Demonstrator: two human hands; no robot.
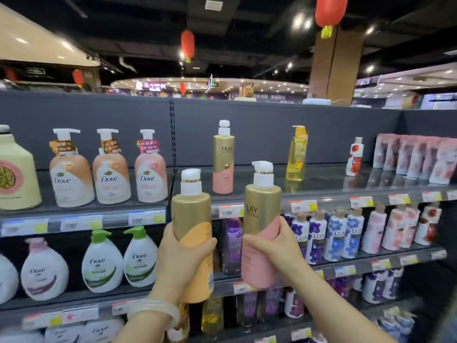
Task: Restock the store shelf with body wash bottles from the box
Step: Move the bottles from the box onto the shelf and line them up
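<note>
The left hand (181, 256) is wrapped tight around a gold and orange bottle (193, 233). The right hand (269, 246) grips a gold and pink bottle (259, 233). Both are held up, not yet on the top shelf (321, 191). Just above the hands, one matching pink bottle (223, 160) stands there with lots of room beside it. No box is in view.

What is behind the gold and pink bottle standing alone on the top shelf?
Behind the gold and pink bottle there is only the grey back panel. The shelf directly behind it is covered.
</note>
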